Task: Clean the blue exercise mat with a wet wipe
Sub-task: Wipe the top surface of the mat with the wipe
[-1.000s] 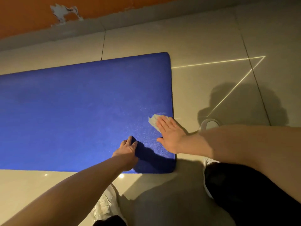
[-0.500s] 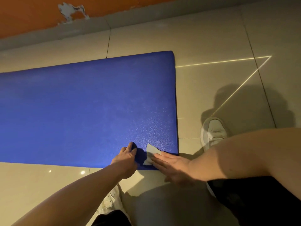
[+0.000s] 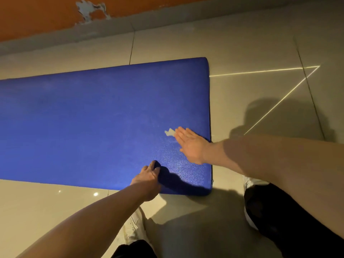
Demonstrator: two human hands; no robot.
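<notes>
The mat (image 3: 83,123) is deep blue, thick and finely pebbled, with rounded corners at its right end; the patch of surface between the two hands glistens; it lies flat on the pale tiled floor (image 3: 242,53). Its long axis runs left to right across the view, the right end angled a little away from the person; that short end points right, while the left part runs out of the picture.

The wipe (image 3: 169,132) is a small, white, crumpled scrap on the mat near the right end; only its left edge shows, poking out past the fingertips of the right grip (image 3: 192,146). That grip lies palm down on the mat, fingers straight and close together, pressing the wipe flat under them; its wrist crosses the mat's right edge.

The left grip (image 3: 149,176) sits on the near long edge of the mat, nearer the person than the wipe and well apart from it; its fingers are bent with the tips on the blue surface; whether the thumb hooks under the edge I cannot tell.

A white shoe (image 3: 134,228) and dark trousers (image 3: 288,220) show at the bottom; an orange wall (image 3: 37,13) with a patch of peeled paint runs along the top.
</notes>
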